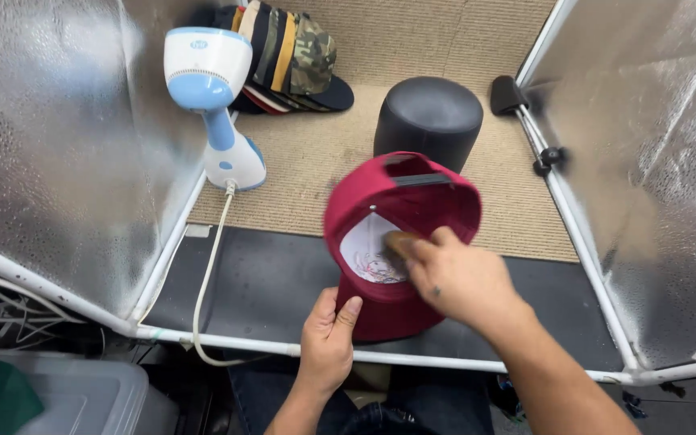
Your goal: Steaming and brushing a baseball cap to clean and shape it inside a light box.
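Observation:
A dark red cap is turned upside down with its inside facing me, showing a white backing patch with loose threads. My left hand grips the cap's brim at the lower edge. My right hand reaches into the cap, and a small brown object at its fingertips presses against the white patch. What the brown object is cannot be made out.
A white and blue handheld steamer stands at the left, its cord trailing toward me. A stack of several caps lies behind it. A black rounded form sits behind the red cap. Silver reflective panels on white tubing enclose both sides.

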